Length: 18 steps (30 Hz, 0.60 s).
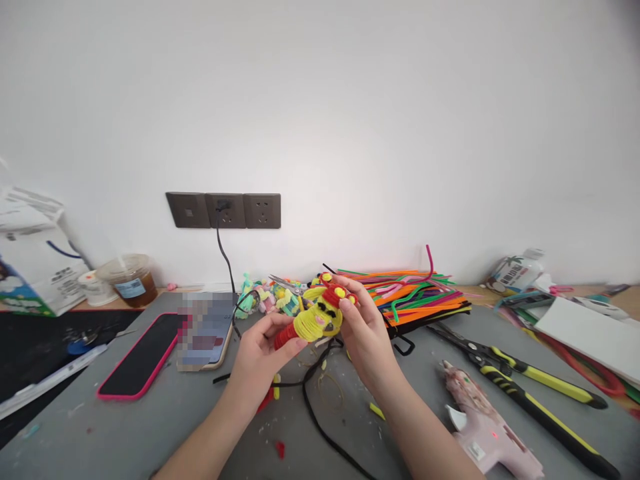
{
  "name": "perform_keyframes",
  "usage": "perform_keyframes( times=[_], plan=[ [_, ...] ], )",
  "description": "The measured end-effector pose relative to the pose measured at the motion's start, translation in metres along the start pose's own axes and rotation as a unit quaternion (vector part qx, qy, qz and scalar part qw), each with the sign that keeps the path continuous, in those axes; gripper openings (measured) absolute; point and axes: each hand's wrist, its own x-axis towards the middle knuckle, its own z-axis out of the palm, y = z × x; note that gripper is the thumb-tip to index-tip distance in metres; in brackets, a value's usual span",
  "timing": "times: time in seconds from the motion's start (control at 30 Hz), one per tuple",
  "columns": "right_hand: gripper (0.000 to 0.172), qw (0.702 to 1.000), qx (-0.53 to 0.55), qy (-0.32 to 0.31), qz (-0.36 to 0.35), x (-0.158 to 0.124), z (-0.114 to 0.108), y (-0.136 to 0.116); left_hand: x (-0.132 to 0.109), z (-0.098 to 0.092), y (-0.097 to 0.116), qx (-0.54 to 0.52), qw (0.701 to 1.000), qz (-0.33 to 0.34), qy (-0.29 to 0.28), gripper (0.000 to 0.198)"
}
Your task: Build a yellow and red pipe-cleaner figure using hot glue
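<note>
A pipe-cleaner doll (311,325) lies tilted between both hands, above the middle of the grey mat. It has a yellow wound head with dark eye marks and a pink spot, a red lower part, and a red top with yellow balls. My left hand (263,350) is closed around the red lower part, thumb along its front. With thumb and fingers, my right hand (367,333) grips the red top. Below the doll, a black cord (313,400) runs across the mat. A small red-and-yellow piece is partly hidden behind my left wrist.
Colourful pipe cleaners (415,293) lie behind my right hand, with scissors (285,285) on small fuzzy pieces to their left. At right are a pink glue gun (483,427) and yellow-black pliers (525,393). Two phones, one pink-cased (145,357), and a drink cup (133,283) are left.
</note>
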Motion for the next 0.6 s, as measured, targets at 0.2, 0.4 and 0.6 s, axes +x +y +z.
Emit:
perform_keyframes(
  times=[0.2,0.4,0.6],
  plan=[
    [0.043,0.999,0.031,-0.001,0.021,0.0012,-0.0004,-0.0016,0.0006,-0.0008,-0.001,0.001,1.0,0.009,0.003,0.03],
    [0.031,0.999,0.018,-0.016,0.027,0.0007,-0.0025,0.0017,0.0002,-0.0009,0.0002,-0.004,1.0,0.01,0.011,0.031],
    [0.033,1.0,-0.02,-0.021,0.011,-0.001,-0.0048,0.0028,0.0029,-0.0017,-0.0027,0.002,1.0,0.013,-0.019,0.036]
  ],
)
